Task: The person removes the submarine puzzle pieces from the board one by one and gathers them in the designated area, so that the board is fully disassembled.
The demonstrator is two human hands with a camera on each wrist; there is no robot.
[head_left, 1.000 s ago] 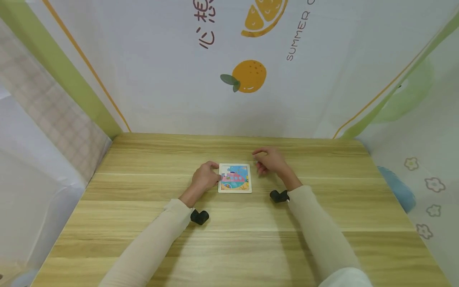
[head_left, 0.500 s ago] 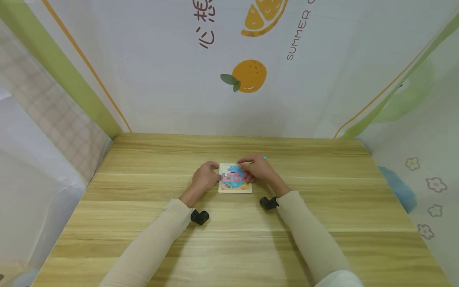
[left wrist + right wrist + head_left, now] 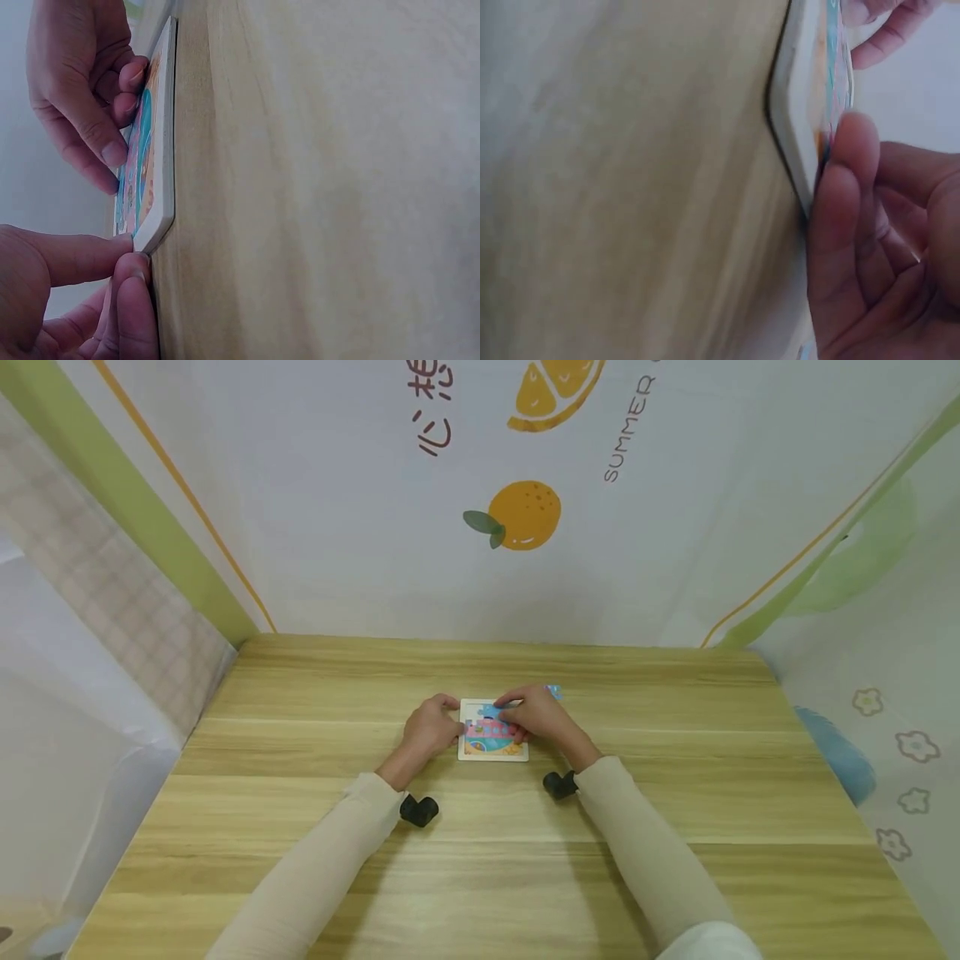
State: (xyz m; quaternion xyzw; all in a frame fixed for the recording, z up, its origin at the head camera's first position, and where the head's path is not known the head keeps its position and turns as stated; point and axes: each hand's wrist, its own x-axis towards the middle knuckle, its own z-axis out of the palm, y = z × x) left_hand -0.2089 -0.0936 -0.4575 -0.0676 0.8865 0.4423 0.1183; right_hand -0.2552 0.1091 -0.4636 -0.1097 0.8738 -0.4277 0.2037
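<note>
A small square jigsaw puzzle (image 3: 491, 745) in a pale frame lies flat on the wooden table. Its picture is pink, teal and blue, and a pale bare patch shows at the upper left. My left hand (image 3: 431, 725) grips the frame's left edge, thumb on top and fingers against the side. Over the upper right part is my right hand (image 3: 542, 712). Its thumb and index finger touch the blue area close together; whether they pinch a piece cannot be seen. Behind that hand a loose blue puzzle piece (image 3: 554, 692) lies on the table, partly hidden.
The wooden table (image 3: 337, 860) reaches back to a white curtain (image 3: 360, 543) printed with oranges. Fabric also hangs at both sides. A black wrist device (image 3: 419, 811) sits by the left cuff, another black device (image 3: 558, 785) by the right.
My right hand has moved left and slightly toward me, from beside the puzzle onto its upper right part. The loose blue piece has come into view behind it. My left hand stays on the frame.
</note>
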